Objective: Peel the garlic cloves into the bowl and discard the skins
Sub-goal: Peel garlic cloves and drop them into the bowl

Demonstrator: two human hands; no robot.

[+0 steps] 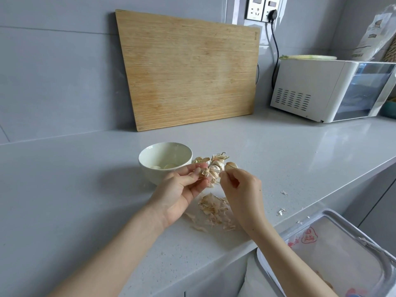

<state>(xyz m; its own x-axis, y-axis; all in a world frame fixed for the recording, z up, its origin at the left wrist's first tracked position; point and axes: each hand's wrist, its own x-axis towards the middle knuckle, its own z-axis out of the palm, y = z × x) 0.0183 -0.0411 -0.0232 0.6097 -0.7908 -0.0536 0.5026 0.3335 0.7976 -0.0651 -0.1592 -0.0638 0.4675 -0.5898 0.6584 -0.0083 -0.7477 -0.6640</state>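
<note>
My left hand (180, 194) grips the garlic (214, 169) above the counter (85, 189), just beside the bowl (150, 174), and my right hand (242, 189) pinches a flap of its skin. I should keep the left grip firm and pull the flap off in one strip. The loose skins (214, 209) near the front edge go to the bin (304, 221).

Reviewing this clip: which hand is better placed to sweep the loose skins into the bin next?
Right. The right hand is next to the skin pile, and the bin sits below the counter on that side. The left hand grips the garlic, nearer the bowl.
</note>
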